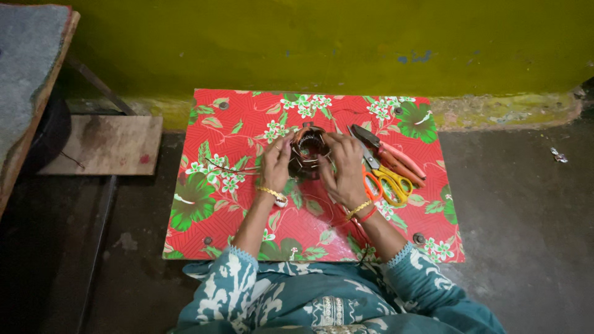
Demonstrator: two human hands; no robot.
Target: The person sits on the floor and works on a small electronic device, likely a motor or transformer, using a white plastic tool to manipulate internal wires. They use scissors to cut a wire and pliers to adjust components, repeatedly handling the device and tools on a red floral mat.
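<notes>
Two hands work at mid-surface point(204, 185): the left hand point(275, 164) and right hand point(341, 167) are clamped round a dark coil-wound metal ring point(307, 150), copper wire visibly in it. Whether winding is finished cannot be told. Pliers point(390, 154) and yellow-handled scissors point(390, 182) lie untouched just right.

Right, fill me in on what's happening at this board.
A seated person holds a round coil-wound motor stator with both hands, left hand and right hand, over a red floral-covered board. Yellow-handled scissors and pink-handled pliers lie just beside the right hand.
</notes>
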